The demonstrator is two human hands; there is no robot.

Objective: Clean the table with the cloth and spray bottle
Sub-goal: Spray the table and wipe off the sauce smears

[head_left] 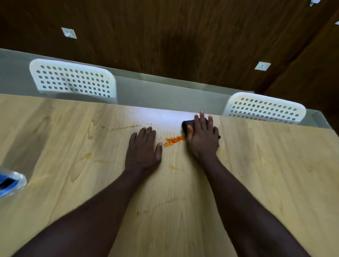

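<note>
Mostly buried under the right grip (202, 141): a dark cloth (187, 125), one corner showing. Blurred and cut by the left edge: a bottle (11, 181) with blue label. Masked below by the counter (275, 165): a white chair (73, 78) and a second chair (266, 108). Clipped at top right: a white scrap (314, 2), unidentifiable.

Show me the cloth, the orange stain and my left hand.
cloth (187, 125): head view, exposed dark corner
orange stain (173, 140): head view, middle of smear
left hand (144, 148): head view, back of hand
</note>
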